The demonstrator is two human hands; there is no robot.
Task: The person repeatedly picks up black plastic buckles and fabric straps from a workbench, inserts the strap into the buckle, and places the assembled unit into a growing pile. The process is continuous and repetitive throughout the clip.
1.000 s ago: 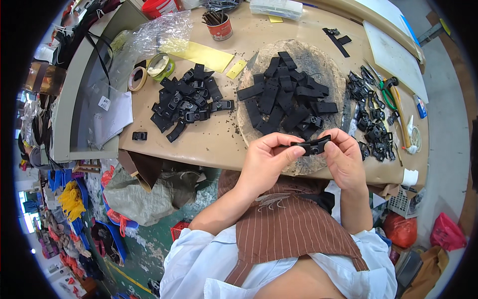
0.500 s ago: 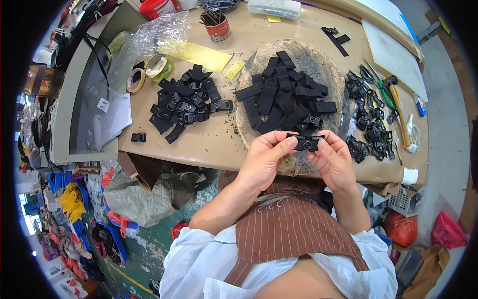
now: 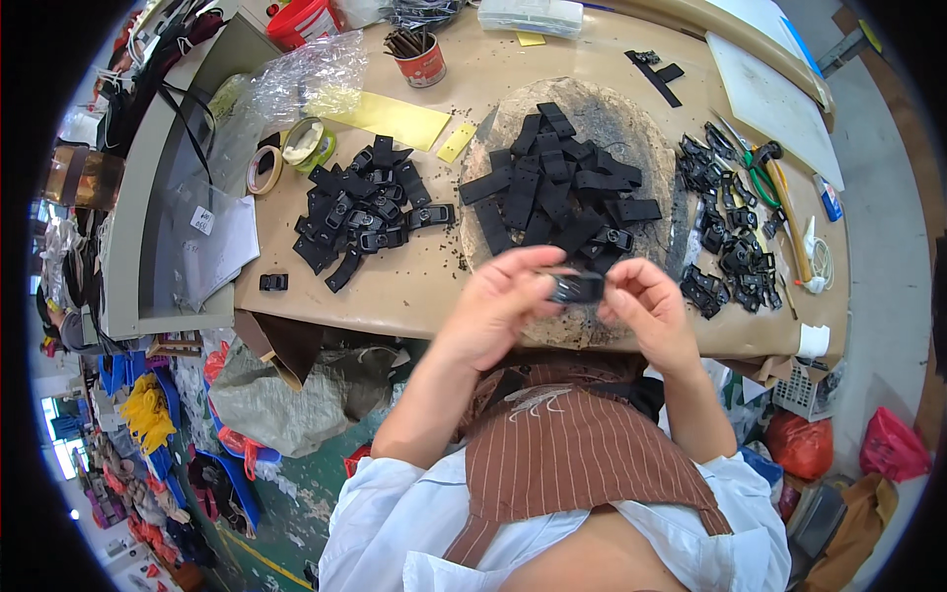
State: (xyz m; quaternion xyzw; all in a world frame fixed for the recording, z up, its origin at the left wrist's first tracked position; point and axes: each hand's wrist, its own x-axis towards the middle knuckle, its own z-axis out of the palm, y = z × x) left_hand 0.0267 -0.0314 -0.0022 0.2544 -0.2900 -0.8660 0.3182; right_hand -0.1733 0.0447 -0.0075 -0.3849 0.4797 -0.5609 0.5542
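Head view shows both hands raised just over the near edge of the brown worktable (image 3: 414, 296), with free room below toward the striped apron (image 3: 572, 464). Left hand (image 3: 498, 306) and right hand (image 3: 646, 311) each pinch one end of a small black buckle piece (image 3: 577, 288) held between them, in front of the round pad (image 3: 651, 148) heaped with black straps (image 3: 557, 192).

Two hands, the left hand (image 3: 498, 308) and the right hand (image 3: 651, 311), shared one black buckle (image 3: 577, 288). The counter (image 3: 414, 286) carried three heaps of black parts, two tape rolls (image 3: 286, 156), one red tin (image 3: 424, 61) and one stray buckle (image 3: 273, 282).
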